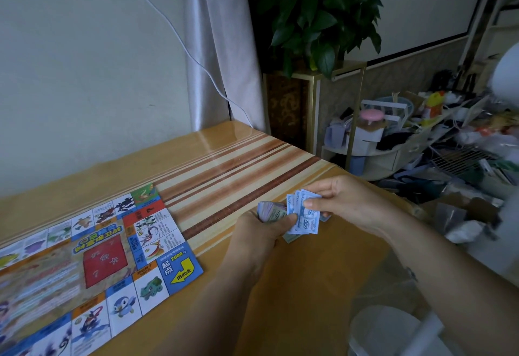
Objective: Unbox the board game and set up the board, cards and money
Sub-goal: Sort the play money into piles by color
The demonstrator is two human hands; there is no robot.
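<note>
The colourful game board (84,257) lies unfolded and flat on the left part of the table (323,277). My left hand (261,232) grips a thick stack of play money (271,212) above the table, right of the board. My right hand (339,198) pinches several blue 500 notes (304,215), fanned out beside the stack and touching it. No cards or game box are in view.
A striped mat (238,170) runs across the table beyond the board. The table's right edge drops to a cluttered floor with a small shelf (370,142) and loose items. A potted plant (317,15) stands behind, and a white cable (196,60) hangs along the wall.
</note>
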